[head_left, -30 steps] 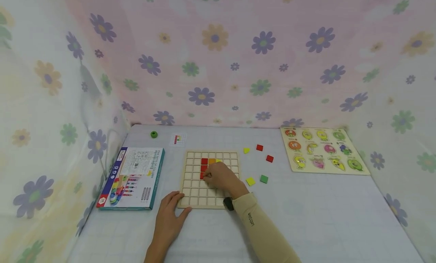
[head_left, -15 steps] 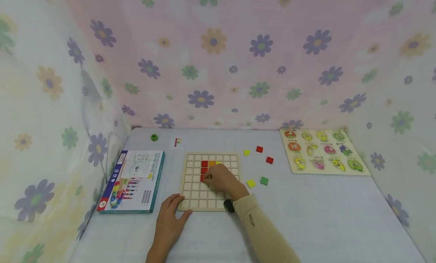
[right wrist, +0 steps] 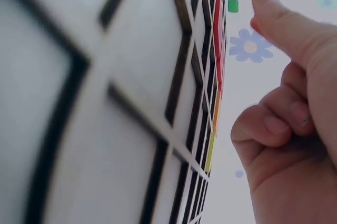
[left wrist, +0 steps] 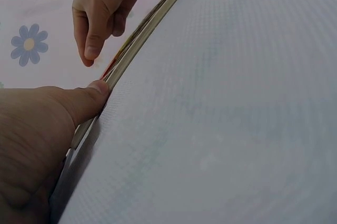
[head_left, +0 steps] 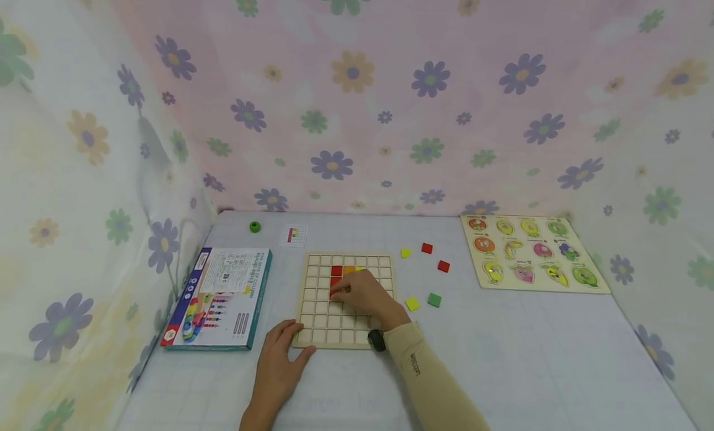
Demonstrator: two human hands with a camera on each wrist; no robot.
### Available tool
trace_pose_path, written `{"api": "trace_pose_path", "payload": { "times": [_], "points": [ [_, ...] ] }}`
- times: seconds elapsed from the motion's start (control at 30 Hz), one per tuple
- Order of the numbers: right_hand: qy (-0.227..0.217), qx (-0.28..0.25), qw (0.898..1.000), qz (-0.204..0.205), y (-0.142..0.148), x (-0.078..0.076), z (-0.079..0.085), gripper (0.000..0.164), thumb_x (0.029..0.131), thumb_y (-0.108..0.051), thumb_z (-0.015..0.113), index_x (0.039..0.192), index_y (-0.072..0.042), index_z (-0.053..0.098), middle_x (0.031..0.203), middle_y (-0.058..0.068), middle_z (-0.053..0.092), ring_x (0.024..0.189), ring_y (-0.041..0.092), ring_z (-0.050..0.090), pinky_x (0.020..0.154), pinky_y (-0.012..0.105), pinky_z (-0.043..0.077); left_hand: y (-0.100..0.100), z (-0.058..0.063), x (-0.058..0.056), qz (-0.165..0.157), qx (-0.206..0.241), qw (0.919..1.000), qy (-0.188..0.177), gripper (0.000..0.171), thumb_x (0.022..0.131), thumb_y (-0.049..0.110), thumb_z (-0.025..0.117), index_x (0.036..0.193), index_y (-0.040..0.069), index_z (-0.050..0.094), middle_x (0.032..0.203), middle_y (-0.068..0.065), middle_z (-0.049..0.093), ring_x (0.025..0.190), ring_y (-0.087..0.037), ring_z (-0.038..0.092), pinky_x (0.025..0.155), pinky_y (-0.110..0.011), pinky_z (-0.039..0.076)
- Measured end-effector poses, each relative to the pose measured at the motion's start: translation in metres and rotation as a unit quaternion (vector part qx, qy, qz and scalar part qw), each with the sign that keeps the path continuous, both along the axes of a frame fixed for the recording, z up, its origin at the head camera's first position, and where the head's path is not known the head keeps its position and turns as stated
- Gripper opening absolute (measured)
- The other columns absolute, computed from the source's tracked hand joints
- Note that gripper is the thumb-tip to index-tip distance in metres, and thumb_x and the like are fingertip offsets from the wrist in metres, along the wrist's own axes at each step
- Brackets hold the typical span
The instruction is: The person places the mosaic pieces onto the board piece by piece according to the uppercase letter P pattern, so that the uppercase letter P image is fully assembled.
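Note:
A wooden grid board (head_left: 343, 338) lies on the table, with a red tile (head_left: 336, 271), an orange tile (head_left: 349, 270) and a partly covered yellow tile (head_left: 359, 270) in its cells. My right hand (head_left: 365, 297) is over the board, thumb and index finger pinching at the lowest red tile (head_left: 333, 296), most of which the fingers cover. In the right wrist view a bit of red shows at the thumb tip, and the other fingers are curled in. At the board's near left corner my left hand (head_left: 279, 363) rests with fairly straight fingers, its thumb (left wrist: 92, 98) touching the front edge.
Right of the board lie loose red tiles (head_left: 443, 266), yellow tiles (head_left: 412, 303) and a green tile (head_left: 434, 300). A fruit puzzle board (head_left: 535, 257) is farther right. To the left are a toy box (head_left: 223, 301), a pattern card (head_left: 295, 235) and a green bead (head_left: 255, 227).
The head view has shifted slightly. My right fingers stay at the lowest red tile with only a small movement. My left hand keeps its place at the board's corner.

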State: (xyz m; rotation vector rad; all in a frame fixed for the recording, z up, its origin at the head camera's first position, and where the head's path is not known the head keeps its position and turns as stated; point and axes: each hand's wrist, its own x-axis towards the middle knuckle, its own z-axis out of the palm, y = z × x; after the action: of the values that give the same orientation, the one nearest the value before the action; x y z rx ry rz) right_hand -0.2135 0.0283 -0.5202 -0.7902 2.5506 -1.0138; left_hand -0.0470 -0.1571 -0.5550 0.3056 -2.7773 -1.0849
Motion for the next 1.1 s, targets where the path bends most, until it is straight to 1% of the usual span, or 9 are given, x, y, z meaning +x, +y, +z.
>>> {"api": "trace_pose_path", "payload": {
  "times": [0.17,0.33,0.47,0.53,0.57,0.7,0.87,1.0,1.1],
  "points": [
    [-0.017,-0.026,1.0,0.001,0.006,-0.001,0.004,0.02,0.089,-0.031,0.08,0.107,-0.021,0.082,0.088,-0.007,0.071,0.072,0.007,0.052,0.061,0.019,0.047,-0.001,-0.001,0.001,-0.001,-0.003,1.0,0.008,0.052,0.082,0.026,0.087,0.128,0.011,0.067,0.142,-0.007,0.057,0.139,-0.031,0.048,0.117,-0.051,0.044],
    [-0.025,-0.053,0.998,-0.03,0.019,-0.009,0.016,0.027,0.089,-0.031,0.08,0.113,-0.018,0.08,0.092,-0.004,0.07,0.075,0.012,0.045,0.06,0.022,0.038,-0.002,0.0,-0.005,0.0,-0.003,0.9997,0.023,0.052,0.082,0.027,0.087,0.128,0.012,0.067,0.143,-0.006,0.057,0.139,-0.03,0.048,0.116,-0.049,0.044],
    [-0.024,-0.052,0.997,-0.061,0.035,-0.013,0.021,0.032,0.087,-0.031,0.081,0.117,-0.019,0.079,0.075,-0.005,0.053,0.07,0.013,0.04,0.06,0.025,0.036,-0.002,0.001,-0.009,0.001,-0.002,1.0,0.009,0.052,0.083,0.029,0.086,0.129,0.013,0.066,0.143,-0.004,0.056,0.141,-0.029,0.046,0.117,-0.049,0.044],
    [-0.021,-0.047,0.996,-0.068,0.044,-0.012,0.02,0.033,0.086,-0.031,0.082,0.117,-0.019,0.079,0.068,-0.005,0.041,0.067,0.013,0.037,0.061,0.026,0.036,-0.002,0.002,-0.008,0.003,-0.002,1.0,-0.003,0.053,0.083,0.029,0.086,0.129,0.013,0.066,0.143,-0.005,0.056,0.141,-0.029,0.046,0.118,-0.05,0.043],
    [-0.017,-0.045,0.996,-0.071,0.049,-0.012,0.02,0.034,0.086,-0.031,0.083,0.117,-0.018,0.079,0.067,-0.004,0.039,0.066,0.013,0.037,0.061,0.026,0.036,-0.002,0.002,-0.007,0.004,0.0,1.0,-0.007,0.053,0.083,0.029,0.086,0.129,0.013,0.066,0.144,-0.005,0.056,0.141,-0.029,0.046,0.118,-0.05,0.043],
    [0.003,-0.044,0.995,-0.088,0.069,-0.007,0.016,0.035,0.084,-0.031,0.085,0.116,-0.019,0.079,0.07,-0.005,0.043,0.07,0.013,0.041,0.061,0.025,0.036,0.0,0.003,-0.004,0.006,0.003,0.9999,-0.014,0.053,0.083,0.029,0.086,0.129,0.012,0.066,0.144,-0.005,0.056,0.142,-0.029,0.046,0.119,-0.049,0.043],
    [-0.005,-0.062,0.988,-0.142,0.1,-0.003,0.014,0.04,0.081,-0.03,0.087,0.117,-0.017,0.079,0.071,-0.002,0.04,0.07,0.015,0.04,0.053,0.023,0.03,0.001,0.001,-0.002,0.006,-0.005,1.0,-0.004,0.053,0.082,0.028,0.087,0.128,0.013,0.067,0.143,-0.005,0.057,0.14,-0.029,0.047,0.117,-0.049,0.045],
    [0.001,-0.075,0.981,-0.181,0.129,-0.004,0.013,0.042,0.08,-0.029,0.088,0.118,-0.014,0.078,0.07,0.0,0.037,0.07,0.017,0.039,0.053,0.023,0.028,0.001,0.0,-0.002,0.006,-0.009,0.9999,0.002,0.052,0.082,0.026,0.087,0.128,0.012,0.067,0.142,-0.005,0.057,0.139,-0.03,0.048,0.116,-0.051,0.045],
    [0.016,-0.07,0.975,-0.208,0.152,-0.008,0.012,0.043,0.082,-0.031,0.086,0.119,-0.013,0.077,0.076,0.005,0.047,0.077,0.018,0.045,0.059,0.021,0.032,0.001,0.0,-0.001,0.006,-0.003,1.0,0.0,0.052,0.083,0.027,0.086,0.129,0.012,0.067,0.143,-0.005,0.056,0.141,-0.03,0.046,0.117,-0.051,0.043]
  ]
}}
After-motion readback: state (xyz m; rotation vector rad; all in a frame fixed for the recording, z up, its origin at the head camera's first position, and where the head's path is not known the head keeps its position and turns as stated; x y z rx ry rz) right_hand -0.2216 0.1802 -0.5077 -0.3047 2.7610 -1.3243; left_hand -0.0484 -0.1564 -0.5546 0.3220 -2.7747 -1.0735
